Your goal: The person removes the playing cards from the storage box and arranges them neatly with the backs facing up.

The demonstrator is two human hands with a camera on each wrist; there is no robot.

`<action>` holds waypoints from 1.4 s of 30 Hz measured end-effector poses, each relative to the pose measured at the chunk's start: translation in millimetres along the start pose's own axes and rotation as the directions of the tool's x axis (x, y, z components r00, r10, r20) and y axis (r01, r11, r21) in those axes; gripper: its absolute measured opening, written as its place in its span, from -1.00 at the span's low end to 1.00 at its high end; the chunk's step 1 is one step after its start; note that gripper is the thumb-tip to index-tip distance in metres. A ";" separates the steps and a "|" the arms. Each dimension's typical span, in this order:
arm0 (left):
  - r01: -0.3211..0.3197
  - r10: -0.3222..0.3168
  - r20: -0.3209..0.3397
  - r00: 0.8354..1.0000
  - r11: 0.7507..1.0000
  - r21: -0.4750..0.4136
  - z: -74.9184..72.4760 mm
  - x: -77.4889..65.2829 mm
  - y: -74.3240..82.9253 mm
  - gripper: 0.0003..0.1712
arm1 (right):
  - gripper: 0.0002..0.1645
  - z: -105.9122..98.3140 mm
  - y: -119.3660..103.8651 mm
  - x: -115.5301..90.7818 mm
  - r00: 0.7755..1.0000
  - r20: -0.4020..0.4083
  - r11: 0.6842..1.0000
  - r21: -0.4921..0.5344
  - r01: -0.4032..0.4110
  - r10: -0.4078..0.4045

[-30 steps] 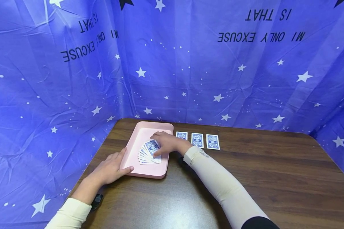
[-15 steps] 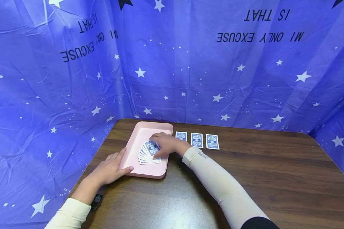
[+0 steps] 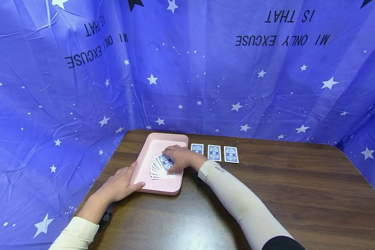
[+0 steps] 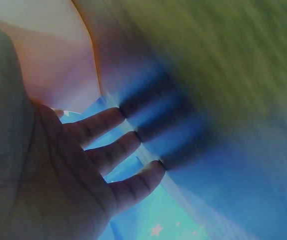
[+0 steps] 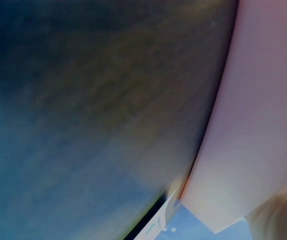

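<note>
A pink tray (image 3: pixel 162 191) holds a fan of blue-backed playing cards (image 3: pixel 156 170). My right hand (image 3: pixel 182 158) reaches over its right side, fingers bent at the far end of the top playing card (image 3: pixel 165 160) and thumb at the near end. That hand partly covers the card. My left hand (image 3: pixel 122 184) rests against the tray's near left corner, thumb stretched along the near rim and index finger along the left wall. In the left wrist view, three extended fingers (image 4: pixel 138 182) touch the table beside the tray wall (image 4: pixel 58 55).
Three face-down playing cards (image 3: pixel 214 153) lie in a row right of the tray, the nearest one partly behind the right hand. The brown wooden table (image 3: pixel 284 180) extends to the right. Blue star-printed curtains (image 3: pixel 206 86) hang behind and at both sides.
</note>
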State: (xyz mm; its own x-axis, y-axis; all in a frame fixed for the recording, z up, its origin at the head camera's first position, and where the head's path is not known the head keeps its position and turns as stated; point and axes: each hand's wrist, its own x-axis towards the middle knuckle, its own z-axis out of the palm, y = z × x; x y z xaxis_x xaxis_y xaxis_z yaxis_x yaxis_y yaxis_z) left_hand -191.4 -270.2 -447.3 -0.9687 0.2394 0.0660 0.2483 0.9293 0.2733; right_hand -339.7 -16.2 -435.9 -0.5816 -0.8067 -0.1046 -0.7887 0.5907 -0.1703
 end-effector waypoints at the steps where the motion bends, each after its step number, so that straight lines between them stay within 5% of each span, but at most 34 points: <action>1: 0.001 -0.001 0.001 1.000 1.000 0.000 -0.2 -0.1 0.4 0.12 | 0.07 0.2 0.2 0.1 1.000 -0.004 1.000 0.001 0.000 0.000; 32: 0.008 -0.008 0.004 1.000 1.000 0.003 0.9 1.6 -1.1 0.13 | 0.09 -1.8 8.4 -2.8 0.995 -0.100 0.982 0.186 0.015 0.004; 42: 0.008 -0.008 0.005 1.000 1.000 -0.001 1.4 0.9 -2.0 0.14 | 0.08 -5.2 7.9 -9.4 0.989 -0.144 0.986 0.155 0.069 -0.046</action>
State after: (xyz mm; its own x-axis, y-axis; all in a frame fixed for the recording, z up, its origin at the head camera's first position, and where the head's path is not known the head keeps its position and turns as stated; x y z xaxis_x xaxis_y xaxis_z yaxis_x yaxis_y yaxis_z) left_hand -192.8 -271.5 -449.1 -0.9707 0.2331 0.0592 0.2403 0.9310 0.2749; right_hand -341.5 -3.8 -431.1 -0.5669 -0.8226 0.0452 -0.7866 0.5241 -0.3264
